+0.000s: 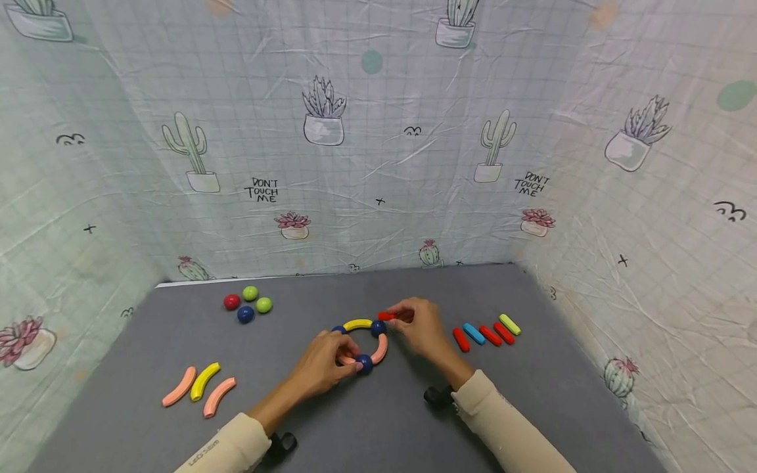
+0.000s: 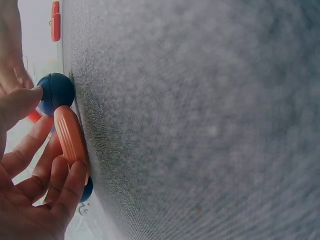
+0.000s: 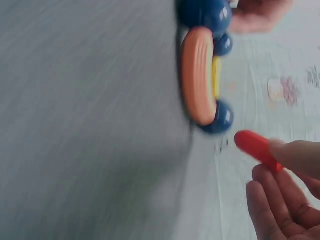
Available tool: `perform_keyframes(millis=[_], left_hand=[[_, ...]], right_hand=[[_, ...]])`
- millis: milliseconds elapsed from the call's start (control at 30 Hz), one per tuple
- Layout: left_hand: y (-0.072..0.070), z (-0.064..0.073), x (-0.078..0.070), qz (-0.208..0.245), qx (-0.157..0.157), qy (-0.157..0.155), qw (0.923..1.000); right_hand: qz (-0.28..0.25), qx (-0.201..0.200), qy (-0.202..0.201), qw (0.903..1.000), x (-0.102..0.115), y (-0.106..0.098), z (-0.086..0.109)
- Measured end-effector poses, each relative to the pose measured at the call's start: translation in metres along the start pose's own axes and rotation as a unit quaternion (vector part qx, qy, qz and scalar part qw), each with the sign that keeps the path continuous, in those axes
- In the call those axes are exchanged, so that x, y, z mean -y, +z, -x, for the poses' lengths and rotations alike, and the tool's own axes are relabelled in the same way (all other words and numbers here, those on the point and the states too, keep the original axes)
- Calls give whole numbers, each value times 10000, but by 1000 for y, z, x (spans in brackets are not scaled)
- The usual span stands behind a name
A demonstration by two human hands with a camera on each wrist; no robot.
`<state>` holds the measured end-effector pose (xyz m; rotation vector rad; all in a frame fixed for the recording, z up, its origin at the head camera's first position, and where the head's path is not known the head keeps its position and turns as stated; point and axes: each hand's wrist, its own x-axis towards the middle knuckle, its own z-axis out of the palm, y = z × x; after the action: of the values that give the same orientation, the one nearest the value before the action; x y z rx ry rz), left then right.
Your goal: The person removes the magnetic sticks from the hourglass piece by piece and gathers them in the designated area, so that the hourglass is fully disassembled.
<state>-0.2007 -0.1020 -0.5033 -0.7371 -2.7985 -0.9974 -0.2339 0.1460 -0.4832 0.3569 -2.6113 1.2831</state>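
A ring of curved rods and blue balls lies on the table, a yellow curved rod [image 1: 357,324] at its far side and a peach curved rod [image 1: 380,348] at its right. With thumb and fingers my left hand [image 1: 321,362] holds the ring's near side, the thumb on the near blue ball [image 1: 365,364] and fingertips against another peach curved rod [image 2: 71,135]. A short straight red rod [image 3: 256,146] is pinched in my right hand [image 1: 422,328], just off the ring's far-right blue ball [image 3: 220,118]. A small gap shows between rod and ball in the right wrist view.
Several straight rods, red, blue and yellow-green, lie on the right, the blue rod [image 1: 474,334] among them. At back left sit a red ball [image 1: 232,302], a blue ball [image 1: 245,315] and two green balls [image 1: 263,305]. Two peach curved rods flank a yellow curved rod [image 1: 204,382] at front left.
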Motion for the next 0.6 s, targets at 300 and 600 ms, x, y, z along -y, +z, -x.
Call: perform_keyframes(millis=[300,600], left_hand=[[0,2,0,-55,-25,-26,10000],[2,1,2,-44,-9,50,10000]], right_hand=[[1497,-499,202,9873,-32,-50,30],[2406,-654,58,9684,-54,-73,45]])
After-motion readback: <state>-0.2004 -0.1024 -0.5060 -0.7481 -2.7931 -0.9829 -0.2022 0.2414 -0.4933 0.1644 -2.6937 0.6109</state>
